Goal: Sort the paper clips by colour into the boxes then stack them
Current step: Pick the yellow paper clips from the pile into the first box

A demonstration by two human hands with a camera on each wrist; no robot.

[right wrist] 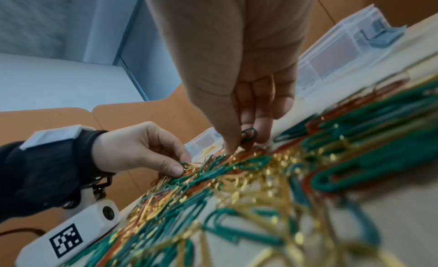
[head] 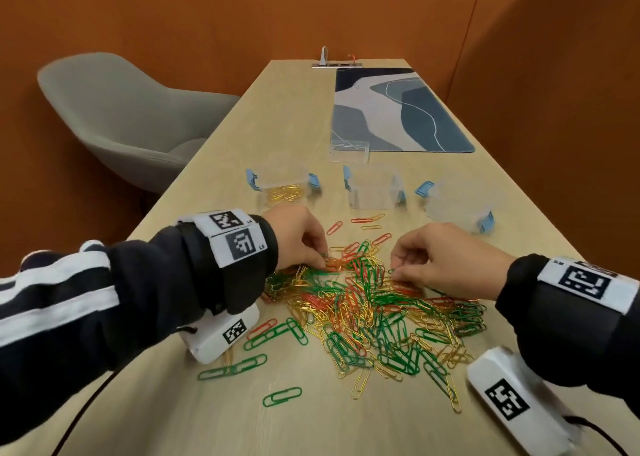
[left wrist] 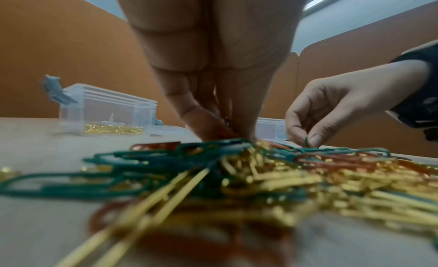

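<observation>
A mixed pile of green, red and gold paper clips [head: 363, 310] covers the table's near middle. Behind it stand three clear boxes with blue latches: the left box [head: 284, 187] holds gold clips, the middle box [head: 375, 189] looks empty, and the right box [head: 457, 210] sits tilted. My left hand [head: 322, 260] pinches a few clips at the pile's far left edge [left wrist: 227, 132]; their colour is unclear. At the pile's far right edge, my right hand [head: 394, 272] pinches green clips [right wrist: 249, 135] between thumb and fingers.
A clear lid [head: 349, 151] lies behind the boxes at the near edge of a blue patterned desk mat [head: 398, 109]. A grey chair [head: 121, 116] stands left of the table. Loose green clips [head: 282, 396] lie near the front edge. Orange walls close in behind and to the right.
</observation>
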